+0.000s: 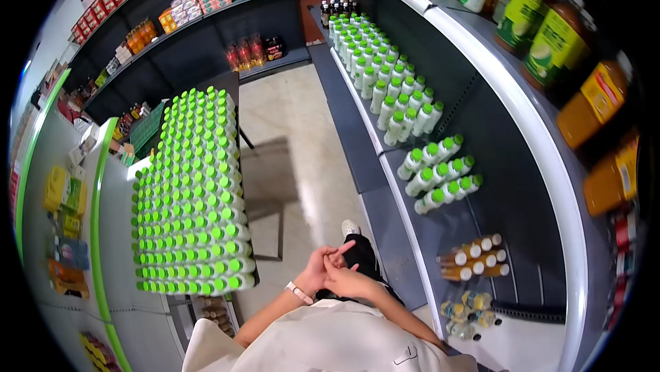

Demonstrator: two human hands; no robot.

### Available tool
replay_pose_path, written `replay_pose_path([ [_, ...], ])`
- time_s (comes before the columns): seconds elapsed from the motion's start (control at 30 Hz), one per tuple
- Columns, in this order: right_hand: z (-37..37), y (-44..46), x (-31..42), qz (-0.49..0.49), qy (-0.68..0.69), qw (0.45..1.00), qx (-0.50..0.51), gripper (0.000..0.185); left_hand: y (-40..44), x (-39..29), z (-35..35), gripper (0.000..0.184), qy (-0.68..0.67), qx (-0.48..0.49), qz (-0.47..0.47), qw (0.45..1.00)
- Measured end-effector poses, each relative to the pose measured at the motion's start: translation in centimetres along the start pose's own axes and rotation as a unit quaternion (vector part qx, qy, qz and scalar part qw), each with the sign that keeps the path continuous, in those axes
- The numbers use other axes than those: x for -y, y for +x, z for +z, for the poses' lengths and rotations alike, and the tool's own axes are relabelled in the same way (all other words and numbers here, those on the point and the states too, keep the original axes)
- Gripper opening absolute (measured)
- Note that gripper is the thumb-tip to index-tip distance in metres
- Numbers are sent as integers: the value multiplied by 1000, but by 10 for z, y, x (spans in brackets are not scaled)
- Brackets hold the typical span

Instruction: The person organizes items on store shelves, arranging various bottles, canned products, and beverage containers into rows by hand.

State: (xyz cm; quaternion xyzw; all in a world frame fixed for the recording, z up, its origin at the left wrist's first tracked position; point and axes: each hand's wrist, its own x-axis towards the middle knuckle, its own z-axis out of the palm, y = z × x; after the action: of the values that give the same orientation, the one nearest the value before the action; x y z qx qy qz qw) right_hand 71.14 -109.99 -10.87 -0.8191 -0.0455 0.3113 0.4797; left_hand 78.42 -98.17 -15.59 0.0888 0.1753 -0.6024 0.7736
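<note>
In front of my body, low in the view, my left hand (317, 269) and my right hand (346, 280) touch each other with fingers interlaced. One finger points out to the upper right. Neither hand shows any item in it. A white band (300, 293) circles my left wrist. To the left of my hands stands a table packed with white bottles with green caps (199, 193), in tight rows. On the right, the lower shelf (381, 145) holds more green-capped white bottles (395, 90) in several groups.
Brown bottles (474, 256) and clear bottles (471, 313) stand low on the right shelf. Large juice bottles (560, 42) line the upper right shelf. A back shelf (268, 62) holds boxes and red bottles. My shoe (350, 228) is on the floor between table and shelf.
</note>
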Motion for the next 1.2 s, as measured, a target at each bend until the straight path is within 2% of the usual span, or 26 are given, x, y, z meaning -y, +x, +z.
replay_pose_path([
  [0.07,-32,45,-14,-21,-12,999,44,71,24,-37,0,54,10,-87,22,996],
  [0.1,-62,61,-12,-10,29,994,104,70,38,-54,13,55,10,-129,37,991],
  [0.13,-93,77,-9,-9,38,992,117,70,49,-73,25,54,0,-160,50,986],
  [0.2,-140,103,4,-11,72,985,157,70,69,-113,60,53,18,-167,78,983],
  [0.23,-166,122,4,-14,67,976,204,72,81,-132,79,53,26,-168,95,981],
  [0.3,-220,152,18,-43,19,976,213,69,101,-175,117,55,60,-182,138,972],
  [0.33,-242,168,23,-53,27,972,225,65,108,-196,119,56,48,-145,169,974],
  [0.37,-263,187,34,-55,36,968,243,62,108,-208,160,52,61,-227,205,950],
  [0.4,-294,206,63,-56,-39,951,303,60,107,-229,161,49,35,-195,239,951],
  [0.43,-307,230,70,-33,-59,930,361,73,109,-247,161,46,16,-152,276,949],
  [0.5,-323,255,96,-152,-14,917,368,83,101,-273,166,41,38,-172,376,910],
  [0.53,-316,281,87,-195,7,903,382,85,95,-287,154,41,53,-168,401,899],
  [0.63,-298,328,101,-153,-19,888,434,78,73,-315,125,46,64,-208,448,867],
  [0.73,-269,362,99,-140,-9,889,435,63,56,-332,93,47,49,-252,423,869],
  [0.8,-277,401,104,-121,-88,864,482,69,53,-357,96,42,10,-278,404,871],
  [0.83,-281,424,106,-113,-125,841,514,75,59,-371,74,41,-53,-220,394,891],
  [0.87,-291,439,110,-123,-123,857,484,86,66,-388,55,42,-90,-162,391,901],
  [0.9,-278,475,56,-269,-153,857,411,89,73,-412,49,42,-124,-99,384,910],
  [0.93,-295,498,72,-245,-150,867,406,88,70,-441,66,43,-105,-102,376,915],
  [0.97,-319,513,102,-213,-149,878,402,86,75,-474,84,43,-83,-189,395,895],
  [1.0,-352,524,168,-106,-156,877,442,75,79,-507,93,43,-75,-172,408,893],
  [1.03,-364,542,186,-60,-140,899,411,56,76,-543,100,44,-60,-158,425,889],
  [1.1,-392,575,233,-102,-208,916,328,56,65,-613,127,43,-2,-130,427,895],
  [1.13,-406,584,253,-157,-299,900,277,61,62,-640,141,43,23,-118,426,897],
  [1.2,-427,607,295,-278,-454,830,163,71,53,-690,164,42,63,-41,421,904],
])
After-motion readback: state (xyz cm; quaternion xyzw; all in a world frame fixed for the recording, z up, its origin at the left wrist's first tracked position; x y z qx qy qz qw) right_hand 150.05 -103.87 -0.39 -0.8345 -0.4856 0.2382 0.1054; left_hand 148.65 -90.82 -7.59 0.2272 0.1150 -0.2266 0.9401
